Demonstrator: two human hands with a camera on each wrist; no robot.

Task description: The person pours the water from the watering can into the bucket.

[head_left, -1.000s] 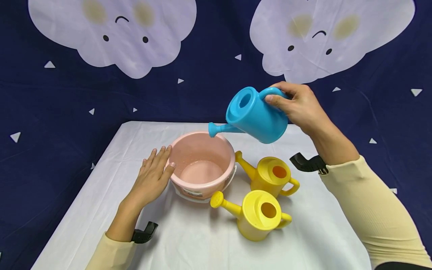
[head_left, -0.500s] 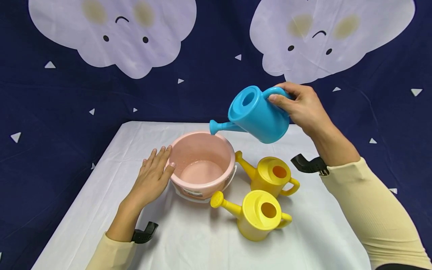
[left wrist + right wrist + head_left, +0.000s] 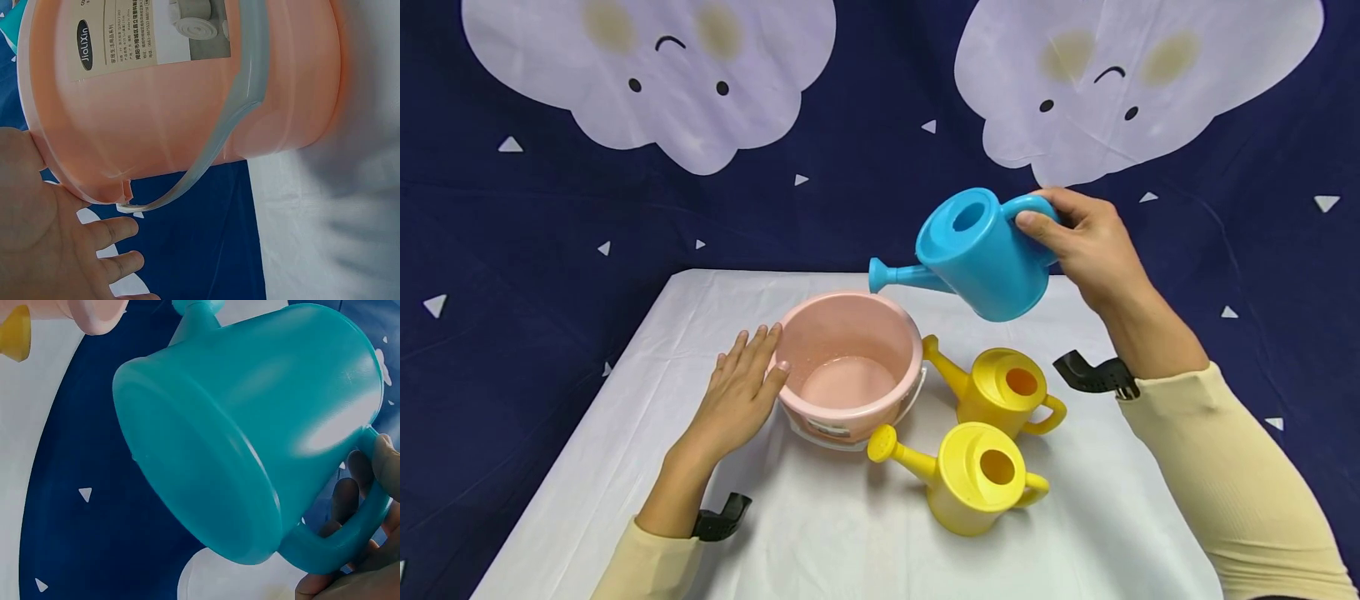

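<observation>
My right hand (image 3: 1093,242) grips the handle of a blue watering can (image 3: 992,262), held up in the air and tipped to the left. Its spout head overlaps the far rim of a pink bucket (image 3: 850,412) in the head view. In the right wrist view the can's base (image 3: 200,462) faces the camera, fingers wrapped through the handle. My left hand (image 3: 737,396) lies with straight fingers against the bucket's left rim. Clear water shows at the bottom of the bucket. From the left wrist view, the bucket's side bears a label (image 3: 150,37) and a pale carrying handle (image 3: 250,69).
Two yellow watering cans stand on the white-covered table (image 3: 820,533) right of the bucket: a farther one (image 3: 1000,392) and a nearer one (image 3: 973,479). Both spouts point left, close to the bucket. A dark blue cloth (image 3: 865,100) with clouds hangs behind.
The blue watering can has shifted right and tilted back somewhat toward upright, its spout head rising slightly. My left hand and the bucket have stayed in place.
</observation>
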